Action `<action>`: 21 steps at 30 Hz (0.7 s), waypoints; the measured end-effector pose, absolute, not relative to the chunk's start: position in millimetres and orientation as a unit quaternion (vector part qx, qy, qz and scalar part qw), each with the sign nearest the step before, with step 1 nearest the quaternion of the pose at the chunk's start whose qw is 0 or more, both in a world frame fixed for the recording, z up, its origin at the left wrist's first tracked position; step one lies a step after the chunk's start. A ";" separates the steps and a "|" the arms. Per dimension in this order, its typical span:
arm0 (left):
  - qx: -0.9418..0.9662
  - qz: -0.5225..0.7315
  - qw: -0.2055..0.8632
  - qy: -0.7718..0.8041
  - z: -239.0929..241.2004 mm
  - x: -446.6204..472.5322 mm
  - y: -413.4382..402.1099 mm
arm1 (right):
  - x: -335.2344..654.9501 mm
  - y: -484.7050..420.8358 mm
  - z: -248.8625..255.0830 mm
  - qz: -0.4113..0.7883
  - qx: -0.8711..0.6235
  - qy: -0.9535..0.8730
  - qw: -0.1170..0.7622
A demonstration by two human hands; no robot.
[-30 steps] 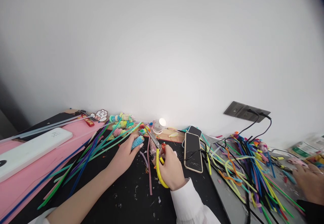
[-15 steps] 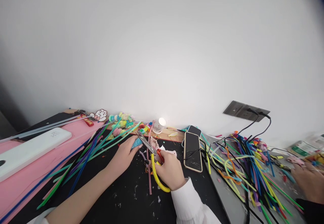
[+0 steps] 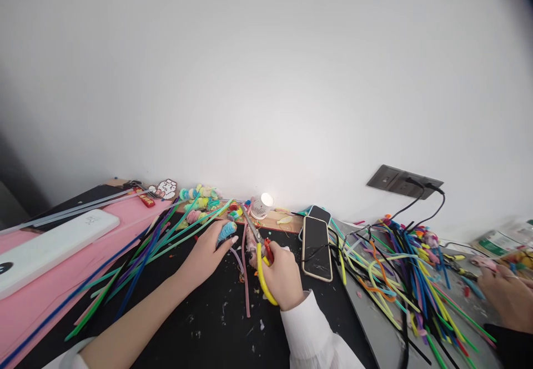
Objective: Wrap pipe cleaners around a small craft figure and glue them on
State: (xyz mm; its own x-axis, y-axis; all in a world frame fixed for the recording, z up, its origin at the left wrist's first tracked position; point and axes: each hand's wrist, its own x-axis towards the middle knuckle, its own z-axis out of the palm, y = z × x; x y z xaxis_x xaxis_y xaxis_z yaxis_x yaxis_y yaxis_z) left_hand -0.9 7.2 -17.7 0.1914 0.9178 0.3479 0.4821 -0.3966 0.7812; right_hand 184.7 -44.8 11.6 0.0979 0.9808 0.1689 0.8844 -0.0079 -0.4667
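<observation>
My left hand (image 3: 208,252) is closed around a blue coiled pipe-cleaner piece (image 3: 227,231), whose rounded end shows above the fingers. In my right hand (image 3: 283,277) are scissors with yellow and red handles (image 3: 265,284). Their metal blades point up and away, apart from the blue piece and just in front of the white paper cup (image 3: 262,207). A dusty-pink pipe cleaner (image 3: 246,285) lies on the black mat (image 3: 208,324) between the hands. Partly hidden behind the scissors is a pale pink fuzzy piece (image 3: 251,241).
Two phones (image 3: 317,249) lie right of my right hand. Loose pipe cleaners (image 3: 141,263) spread at left beside a white device (image 3: 58,252). A large pipe-cleaner pile (image 3: 412,280) and black cables lie at right. Another person's hand (image 3: 506,297) works at the far right.
My right hand has drawn the scissors right, away from the blue piece, and the blades now point more upright. My left hand still holds the piece, its end more exposed.
</observation>
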 end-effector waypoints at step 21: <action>0.731 0.442 0.205 0.478 -20.3 -3.8 9.8 | 184.0 -46.9 10.1 0.087 -0.654 -0.707 0.253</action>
